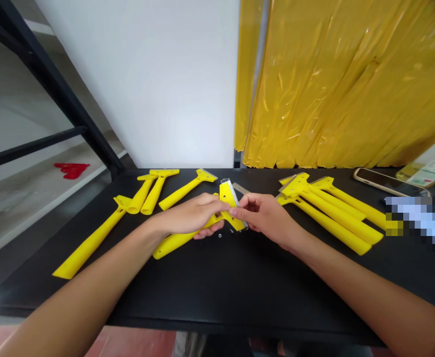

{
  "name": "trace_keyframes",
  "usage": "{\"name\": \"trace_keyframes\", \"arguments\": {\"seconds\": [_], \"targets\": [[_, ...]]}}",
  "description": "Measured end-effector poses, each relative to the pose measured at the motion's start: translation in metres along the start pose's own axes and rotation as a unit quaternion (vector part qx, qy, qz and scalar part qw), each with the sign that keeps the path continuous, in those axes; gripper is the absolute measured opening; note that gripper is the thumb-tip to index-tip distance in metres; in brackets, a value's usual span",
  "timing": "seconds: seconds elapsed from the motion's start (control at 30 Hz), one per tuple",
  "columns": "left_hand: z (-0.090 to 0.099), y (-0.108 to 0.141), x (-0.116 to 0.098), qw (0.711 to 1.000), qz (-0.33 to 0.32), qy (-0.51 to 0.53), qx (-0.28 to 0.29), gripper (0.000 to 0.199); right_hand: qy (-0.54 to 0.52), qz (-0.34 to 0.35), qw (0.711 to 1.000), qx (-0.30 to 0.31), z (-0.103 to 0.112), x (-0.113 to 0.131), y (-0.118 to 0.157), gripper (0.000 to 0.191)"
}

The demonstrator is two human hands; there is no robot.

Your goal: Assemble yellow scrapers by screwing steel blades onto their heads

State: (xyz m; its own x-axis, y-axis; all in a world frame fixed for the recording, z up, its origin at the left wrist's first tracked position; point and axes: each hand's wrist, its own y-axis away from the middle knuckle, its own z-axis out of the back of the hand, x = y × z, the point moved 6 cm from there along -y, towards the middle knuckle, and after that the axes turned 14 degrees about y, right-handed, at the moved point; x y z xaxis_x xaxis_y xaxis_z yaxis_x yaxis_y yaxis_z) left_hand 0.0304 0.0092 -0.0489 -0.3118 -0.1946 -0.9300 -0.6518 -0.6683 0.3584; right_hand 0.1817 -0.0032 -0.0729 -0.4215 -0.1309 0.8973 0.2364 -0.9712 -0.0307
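Observation:
A yellow scraper with a metal strip along its head is held above the black table. My left hand is closed around the neck of the handle, thumb on the head. At the blade side, my right hand pinches the edge of the head between thumb and fingers; whether a small part sits between them is hidden. Just behind the right fingers lies a flat metal plate. On the table below the hands are a small nut and a tiny screw-like piece.
Several yellow scrapers with blades are piled at the right. Yellow handles lie at the left, and one bladed scraper lies behind my left hand. A phone rests at the back right. A dark frame stands at the left.

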Motion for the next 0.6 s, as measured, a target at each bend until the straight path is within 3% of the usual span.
{"name": "trace_keyframes", "arguments": {"seconds": [0.13,0.43,0.6], "targets": [[0.0006,0.0002,0.0033,1.0,0.002,0.0,-0.005,0.033,-0.023,0.01,0.999,0.043,-0.0005,0.0044,0.0026,0.032],[0.0001,0.0003,-0.0023,0.999,-0.049,-0.013,-0.005,0.032,0.052,0.039,0.997,-0.04,0.0074,0.0095,0.0014,0.033],[0.0025,-0.0019,-0.001,0.999,-0.045,-0.025,0.003,0.038,0.053,0.051,0.997,-0.04,0.0024,0.006,-0.0012,0.032]]}}
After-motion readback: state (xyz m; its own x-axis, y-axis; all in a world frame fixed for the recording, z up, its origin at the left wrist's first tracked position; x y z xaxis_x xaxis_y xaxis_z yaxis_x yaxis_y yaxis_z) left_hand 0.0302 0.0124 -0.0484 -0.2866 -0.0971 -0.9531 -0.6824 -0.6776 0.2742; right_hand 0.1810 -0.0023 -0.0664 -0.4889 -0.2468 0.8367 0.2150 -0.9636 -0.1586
